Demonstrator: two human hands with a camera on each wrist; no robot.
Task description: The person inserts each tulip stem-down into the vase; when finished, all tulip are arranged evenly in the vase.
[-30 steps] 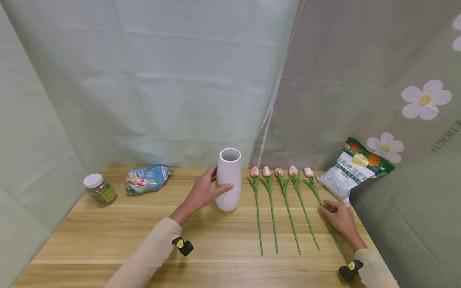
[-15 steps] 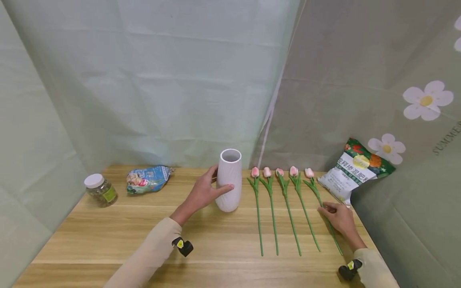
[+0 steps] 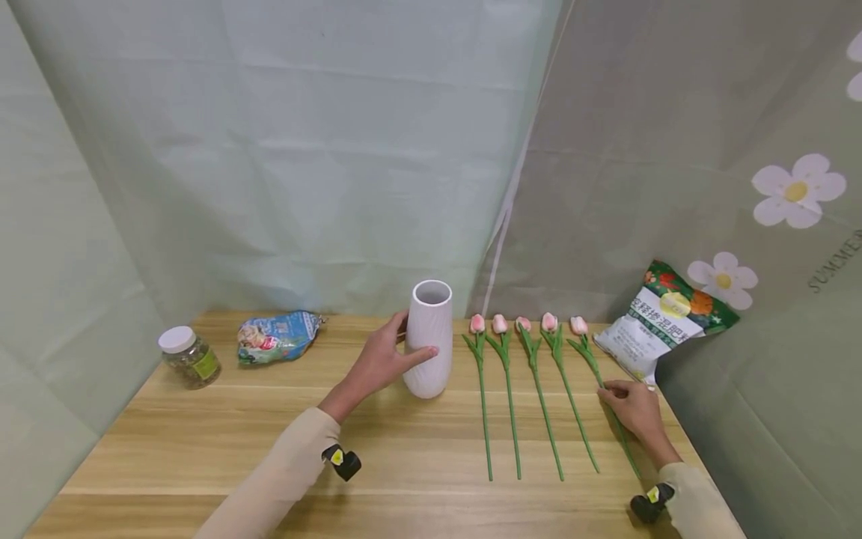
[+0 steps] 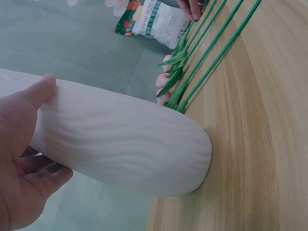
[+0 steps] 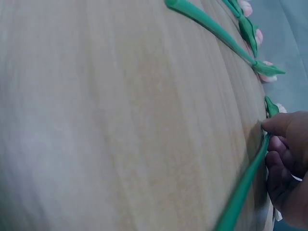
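A white, ribbed vase (image 3: 431,348) stands upright on the wooden table. My left hand (image 3: 384,355) holds it from the left, thumb across its front and fingers around the far side; the left wrist view shows the thumb and fingers on either side of the vase (image 4: 125,134). Several pink tulips with green stems lie in a row to the vase's right. At the right end of that row, my right hand (image 3: 633,410) pinches the stem of the last tulip (image 3: 592,361). In the right wrist view its stem (image 5: 240,195) runs between thumb and fingers, and the bloom is partly hidden.
Behind my right hand, a white and green bag (image 3: 656,322) leans against the cloth wall. A blue packet (image 3: 277,337) lies at the back left, beside a clear jar with a white lid (image 3: 190,358). Cloth backdrops border the wooden table (image 3: 377,479) at the back and sides.
My right hand's thumb and fingers have drawn together on the last tulip's stem, with a slight shift of the hand. The left hand and the vase have stayed in place.
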